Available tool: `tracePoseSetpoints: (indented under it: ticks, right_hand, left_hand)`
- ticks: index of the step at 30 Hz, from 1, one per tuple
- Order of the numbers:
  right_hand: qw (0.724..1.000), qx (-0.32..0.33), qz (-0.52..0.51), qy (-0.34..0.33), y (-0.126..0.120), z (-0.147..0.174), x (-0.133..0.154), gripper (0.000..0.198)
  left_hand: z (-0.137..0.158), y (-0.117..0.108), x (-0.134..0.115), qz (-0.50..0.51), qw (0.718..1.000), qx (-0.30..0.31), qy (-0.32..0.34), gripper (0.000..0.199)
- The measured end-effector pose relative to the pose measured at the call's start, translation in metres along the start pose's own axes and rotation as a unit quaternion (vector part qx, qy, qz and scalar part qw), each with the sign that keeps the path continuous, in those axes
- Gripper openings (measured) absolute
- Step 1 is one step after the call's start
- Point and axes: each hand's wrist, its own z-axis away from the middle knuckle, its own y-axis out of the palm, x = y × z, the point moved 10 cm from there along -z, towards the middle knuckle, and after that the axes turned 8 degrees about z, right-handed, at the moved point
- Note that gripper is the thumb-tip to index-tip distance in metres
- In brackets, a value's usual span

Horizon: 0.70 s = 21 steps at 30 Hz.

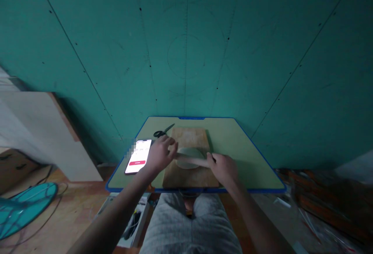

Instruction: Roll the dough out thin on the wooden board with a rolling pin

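A pale wooden rolling pin (192,160) lies across a round, flat, whitish sheet of dough (189,152). Its left end meets my left hand (162,152), whose fingers are curled around it, though the grip is partly hidden. My right hand (223,167) is closed around the other end, thumb toward the dough. Under the dough is a wooden cutting board (190,178), set lengthwise in front of me. Both the pin and the dough look a little blurred.
The small table (249,149) has a blue edge. On its left lie a lit phone (136,160) and black-handled scissors (163,131). Behind stands a green wall (186,51). A white panel (52,129) leans at left, near a turquoise round object (29,207).
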Motion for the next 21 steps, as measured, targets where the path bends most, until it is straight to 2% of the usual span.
tracePoseSetpoints:
  ticks: [2, 6, 8, 12, 21]
  right_hand:
    - [1.0, 0.002, 0.013, -0.013, -0.001, -0.003, 0.016, 0.041]
    - [0.999, 0.018, 0.029, -0.021, 0.006, -0.008, 0.027, 0.034]
    - [0.999, 0.008, 0.036, -0.025, 0.006, -0.01, 0.028, 0.03]
    - [0.998, -0.005, 0.055, -0.034, 0.008, -0.018, 0.027, 0.027]
    - [0.998, 0.052, 0.023, -0.002, 0.021, -0.052, 0.018, 0.036]
  left_hand:
    - [0.005, 0.02, -0.005, -0.044, 0.998, 0.042, 0.017, 0.026]
    - [0.014, 0.05, 0.002, -0.119, 0.985, 0.122, -0.034, 0.025]
    - [0.013, 0.053, 0.002, -0.14, 0.982, 0.12, -0.044, 0.027]
    - [0.003, 0.048, -0.002, -0.165, 0.982, 0.08, -0.039, 0.029]
    - [-0.017, 0.06, 0.011, -0.163, 0.975, 0.124, -0.09, 0.036]
